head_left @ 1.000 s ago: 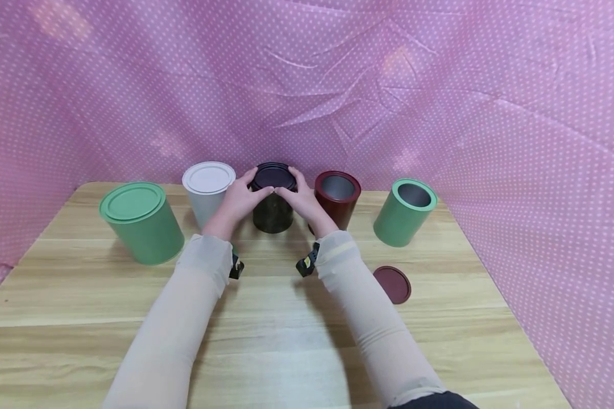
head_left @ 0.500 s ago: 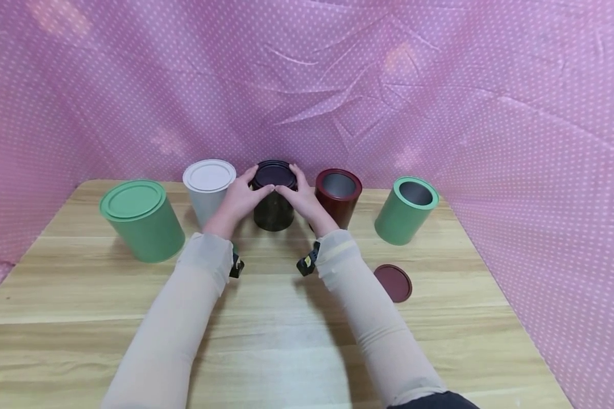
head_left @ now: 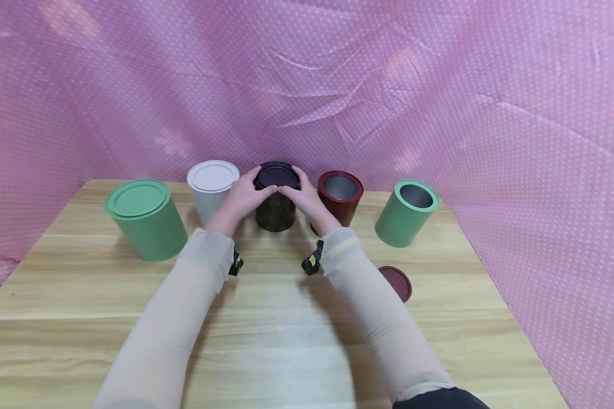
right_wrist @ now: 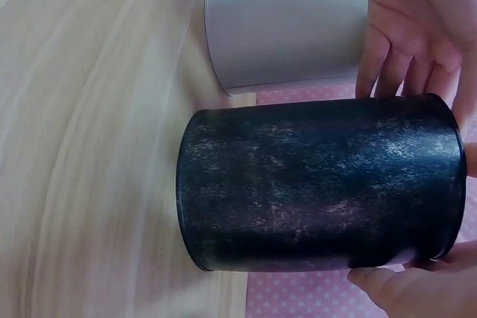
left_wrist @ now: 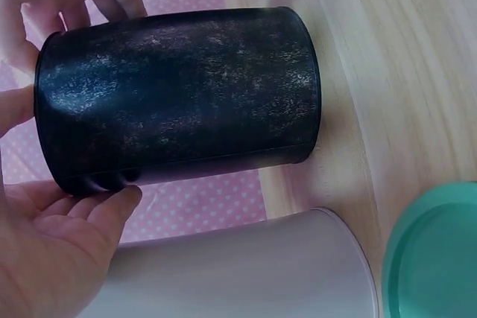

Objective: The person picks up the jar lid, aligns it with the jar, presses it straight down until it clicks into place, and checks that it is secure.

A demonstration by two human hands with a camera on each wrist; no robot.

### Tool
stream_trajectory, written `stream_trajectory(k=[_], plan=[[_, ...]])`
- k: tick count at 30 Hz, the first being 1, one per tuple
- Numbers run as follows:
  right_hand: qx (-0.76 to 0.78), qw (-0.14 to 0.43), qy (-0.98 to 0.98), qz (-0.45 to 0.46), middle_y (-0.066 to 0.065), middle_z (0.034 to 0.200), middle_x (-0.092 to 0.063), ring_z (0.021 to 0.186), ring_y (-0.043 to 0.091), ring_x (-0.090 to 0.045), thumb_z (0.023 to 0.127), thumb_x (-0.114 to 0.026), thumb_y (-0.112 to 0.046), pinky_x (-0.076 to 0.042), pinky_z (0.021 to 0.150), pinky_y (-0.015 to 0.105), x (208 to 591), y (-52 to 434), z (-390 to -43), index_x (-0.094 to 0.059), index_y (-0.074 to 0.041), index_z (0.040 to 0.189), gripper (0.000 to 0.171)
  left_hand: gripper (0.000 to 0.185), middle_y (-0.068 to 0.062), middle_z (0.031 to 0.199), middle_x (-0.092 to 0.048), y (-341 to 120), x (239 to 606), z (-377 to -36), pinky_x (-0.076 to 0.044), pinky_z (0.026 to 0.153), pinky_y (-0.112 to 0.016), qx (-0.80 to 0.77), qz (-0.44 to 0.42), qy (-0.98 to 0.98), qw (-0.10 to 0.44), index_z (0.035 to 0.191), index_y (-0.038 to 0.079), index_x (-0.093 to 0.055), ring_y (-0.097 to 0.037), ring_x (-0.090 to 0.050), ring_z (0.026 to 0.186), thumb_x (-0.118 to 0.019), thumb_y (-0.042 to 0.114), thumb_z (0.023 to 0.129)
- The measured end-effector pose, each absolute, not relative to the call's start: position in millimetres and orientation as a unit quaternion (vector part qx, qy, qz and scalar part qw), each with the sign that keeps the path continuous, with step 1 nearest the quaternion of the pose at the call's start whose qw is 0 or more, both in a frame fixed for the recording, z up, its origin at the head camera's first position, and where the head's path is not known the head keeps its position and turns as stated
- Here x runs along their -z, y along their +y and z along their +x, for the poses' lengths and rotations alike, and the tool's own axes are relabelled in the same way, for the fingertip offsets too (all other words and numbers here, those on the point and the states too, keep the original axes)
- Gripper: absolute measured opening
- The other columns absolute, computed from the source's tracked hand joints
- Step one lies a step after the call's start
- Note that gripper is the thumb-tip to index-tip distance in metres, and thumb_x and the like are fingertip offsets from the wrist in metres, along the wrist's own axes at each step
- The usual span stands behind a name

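Note:
A black can [head_left: 275, 213] with a dark lid [head_left: 277, 175] stands at the back middle of the wooden table [head_left: 286, 318]. My left hand [head_left: 243, 196] curls round the lid's left rim. On the right rim sits my right hand [head_left: 307, 200], and the thumbs of both meet at the front. In the left wrist view the black can [left_wrist: 179, 94] fills the frame, with my left hand [left_wrist: 52, 251] at its top rim. The right wrist view shows the black can [right_wrist: 320, 184] with my right hand [right_wrist: 417, 288] at its rim.
To the left of the black can stand a lidded white can [head_left: 211, 190] and a large lidded green can [head_left: 145, 221]. To the right are an open dark red can [head_left: 339, 196] and an open green can [head_left: 406, 211]. A dark red lid [head_left: 398, 282] lies flat. Pink dotted cloth surrounds the table.
Both hands stay on the black can's lid. Only the head view has shifted slightly.

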State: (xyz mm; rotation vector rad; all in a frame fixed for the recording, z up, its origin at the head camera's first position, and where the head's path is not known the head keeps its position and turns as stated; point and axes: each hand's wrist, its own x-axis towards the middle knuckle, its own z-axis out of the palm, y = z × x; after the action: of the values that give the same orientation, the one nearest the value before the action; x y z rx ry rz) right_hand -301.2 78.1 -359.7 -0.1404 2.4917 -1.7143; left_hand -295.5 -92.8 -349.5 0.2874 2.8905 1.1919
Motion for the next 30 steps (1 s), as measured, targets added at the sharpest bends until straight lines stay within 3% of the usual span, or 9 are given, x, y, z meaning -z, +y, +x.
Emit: stream_trajectory(k=[10,17,30], plan=[[0.542,0.040,0.836,-0.075,0.014,0.158,-0.028,0.143,0.026,-0.032,0.097,-0.057,-0.028,-0.028,0.118,0.036,356.8,84.0,-299.5,-0.022,-0.011,0.155,0.070,0.072,-0.022,0.154,-0.031,-89.9,349.8,-294.3,-0.026,0.118,-0.047,-0.375,0.100,0.921,-0.025,0.150,-0.002,-0.028,-0.037,-0.030,0.143,-0.054,0.037,0.095],[0.511,0.048,0.854,-0.083,0.009,0.158,-0.029,0.145,0.024,-0.028,0.097,-0.055,-0.037,-0.029,0.118,0.040,351.1,96.0,-281.9,-0.022,-0.020,0.155,0.069,0.069,-0.021,0.157,-0.026,-91.3,345.6,-278.1,-0.020,0.121,-0.048,-0.401,0.103,0.908,-0.060,0.151,0.001,-0.028,-0.036,-0.024,0.146,-0.054,0.035,0.097],[0.491,0.057,0.856,-0.155,0.013,0.154,-0.036,0.142,0.029,-0.035,0.099,-0.054,-0.027,-0.032,0.117,0.040,338.9,127.2,-247.6,-0.033,-0.011,0.151,0.058,0.070,-0.018,0.158,-0.026,-85.6,332.8,-247.7,-0.021,0.120,-0.049,-0.382,0.145,0.911,-0.059,0.152,0.004,-0.029,-0.035,-0.023,0.146,-0.055,0.039,0.096]])
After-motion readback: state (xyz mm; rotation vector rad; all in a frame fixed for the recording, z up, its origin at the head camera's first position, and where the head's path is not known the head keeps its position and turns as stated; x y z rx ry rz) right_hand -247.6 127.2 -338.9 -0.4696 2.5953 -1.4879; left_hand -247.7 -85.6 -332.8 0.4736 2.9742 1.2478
